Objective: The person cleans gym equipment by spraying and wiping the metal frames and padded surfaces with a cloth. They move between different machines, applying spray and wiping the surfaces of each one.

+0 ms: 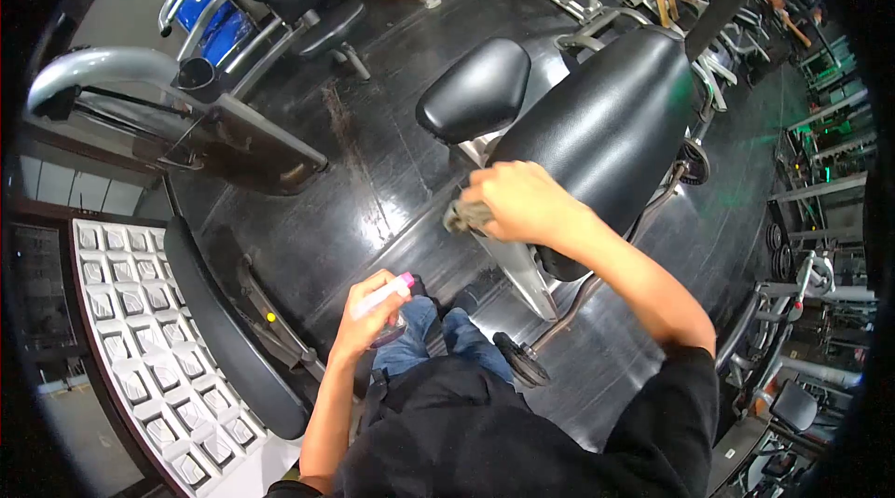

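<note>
Because it looks limp, cloth (463,216): best bunched, as right hand (517,200) grasps it.
Bottle (380,297): likely light, smooth; left hand (357,316) grips near 1 pink tip (406,281).

Shiny, scuffed black floor (392,158) under a padded bench (611,106) and gym machines (256,148).

We look through one head-worn camera, facing forward and steeply down over the black shirt (457,433), close at the lower edge. The left hand (373,311) and right hand (522,204) lie near us, mid-view. Beyond, we see the dark floor (392,116) and gym machines farther off, bent by a wide lens with dark, rounded corners.
</note>
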### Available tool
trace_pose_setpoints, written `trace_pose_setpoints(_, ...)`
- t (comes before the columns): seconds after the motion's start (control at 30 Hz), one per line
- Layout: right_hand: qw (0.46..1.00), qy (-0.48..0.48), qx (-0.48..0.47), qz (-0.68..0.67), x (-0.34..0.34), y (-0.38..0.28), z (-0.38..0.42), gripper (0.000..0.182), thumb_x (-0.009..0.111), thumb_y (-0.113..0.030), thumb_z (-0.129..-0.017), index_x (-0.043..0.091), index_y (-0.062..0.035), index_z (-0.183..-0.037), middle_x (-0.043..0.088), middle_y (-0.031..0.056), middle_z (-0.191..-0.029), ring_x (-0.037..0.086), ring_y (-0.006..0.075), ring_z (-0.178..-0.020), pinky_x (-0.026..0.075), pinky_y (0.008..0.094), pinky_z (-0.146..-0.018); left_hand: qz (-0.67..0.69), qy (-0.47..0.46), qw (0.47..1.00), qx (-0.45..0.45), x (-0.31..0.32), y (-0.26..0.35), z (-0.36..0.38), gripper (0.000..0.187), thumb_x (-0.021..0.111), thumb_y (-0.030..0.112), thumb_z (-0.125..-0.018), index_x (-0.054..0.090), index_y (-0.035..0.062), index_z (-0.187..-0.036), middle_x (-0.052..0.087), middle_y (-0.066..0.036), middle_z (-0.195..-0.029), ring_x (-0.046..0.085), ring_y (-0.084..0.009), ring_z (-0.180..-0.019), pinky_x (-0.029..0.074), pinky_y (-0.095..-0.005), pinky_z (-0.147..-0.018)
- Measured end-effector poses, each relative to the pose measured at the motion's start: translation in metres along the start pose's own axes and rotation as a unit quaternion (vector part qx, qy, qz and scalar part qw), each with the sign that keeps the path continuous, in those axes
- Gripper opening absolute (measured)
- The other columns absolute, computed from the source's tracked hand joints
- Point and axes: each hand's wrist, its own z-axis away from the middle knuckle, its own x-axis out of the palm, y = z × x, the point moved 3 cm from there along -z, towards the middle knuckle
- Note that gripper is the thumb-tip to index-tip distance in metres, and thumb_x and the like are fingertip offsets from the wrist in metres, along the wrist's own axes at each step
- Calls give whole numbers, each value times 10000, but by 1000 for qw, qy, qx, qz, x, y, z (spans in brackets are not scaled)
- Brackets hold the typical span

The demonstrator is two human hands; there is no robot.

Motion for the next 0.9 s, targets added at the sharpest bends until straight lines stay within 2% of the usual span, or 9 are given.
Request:
trace_pose_setpoints(0.13, 998, -43, 4, -42, -30, -2, 41, 255, 723, -171, -707, 734, -159, -962, 665, 71, -904, 672, 329, -845, 551, 445, -712, -10, -14, 1000, -10, 5, 2, -6, 220, 647, 239, -901, 624, 30, -837, 635, -37, -786, 532, -75, -585, 407, -240, -563)
trace_pose_setpoints(0.33, 995, 47, 81, -42, 2, 6, 24, 271, 761, -200, -716, 734, -132, -977, 681, 91, -919, 678, 312, -880, 551, 436, -742, 6, -7, 1000, 12, 10, 4, -13, 188, 644, 208, -899, 628, 27, -850, 613, -19, -739, 524, -69, -566, 401, -237, -542)
trace_pose_setpoints(0.4, 984, 117, 131, 0, 18, 6, 8, 198, 733, -217, -755, 712, -102, -915, 661, 86, -849, 662, 311, -843, 538, 440, -719, 7, -3, 1000, 20, 10, 4, -13, 157, 637, 170, -897, 632, 21, -846, 592, 1, -701, 516, -61, -554, 397, -231, -528)
trace_pose_setpoints(0.53, 969, 145, 199, 22, 18, -15, 17, 189, 760, -184, -713, 700, -102, -872, 666, 56, -935, 646, 267, -889, 546, 399, -740, -5, -4, 1000, 25, 9, 3, -8, 238, 641, 256, -910, 618, 25, -858, 645, -46, -787, 533, -85, -568, 412, -247, -556)
trace_pose_setpoints(0.6, 961, 181, 208, 3, 24, -26, 34, 241, 783, -160, -679, 712, -125, -908, 663, 33, -965, 627, 253, -894, 544, 385, -739, -15, -3, 1000, 25, 9, 3, -5, 242, 637, 258, -913, 617, 23, -858, 646, -49, -787, 534, -87, -568, 414, -248, -559)
trace_pose_setpoints(0.67, 932, 296, 192, -85, 25, -33, 57, 306, 789, -134, -664, 726, -148, -963, 666, 22, -961, 615, 255, -871, 536, 383, -732, -14, 13, 999, 33, 8, 3, -3, 245, 632, 258, -917, 616, 21, -857, 635, -47, -760, 530, -89, -565, 414, -247, -565)
trace_pose_setpoints(0.73, 915, 324, 212, -110, 31, -38, 76, 365, 792, -75, -643, 735, -151, -995, 677, 24, -987, 621, 251, -874, 528, 372, -738, -17, 12, 999, 30, 7, 3, -3, 248, 631, 260, -919, 615, 21, -855, 629, -45, -742, 528, -88, -565, 412, -247, -565)
trace_pose_setpoints(0.8, 874, 405, 199, -182, 48, -34, 94, 387, 782, -67, -638, 741, -186, -1004, 667, 20, -1022, 629, 248, -926, 541, 362, -760, -21, 8, 999, 30, 7, 4, -7, 252, 631, 262, -921, 613, 20, -853, 623, -44, -724, 525, -86, -565, 410, -246, -566)
trace_pose_setpoints(0.9, 849, 427, 244, -194, 89, -36, 115, 431, 803, -19, -589, 740, -147, -997, 673, 52, -1060, 639, 261, -961, 529, 362, -809, -64, -19, 997, 36, 8, 10, -14, 258, 639, 266, -919, 617, 16, -858, 623, -46, -705, 522, -85, -566, 405, -247, -564)
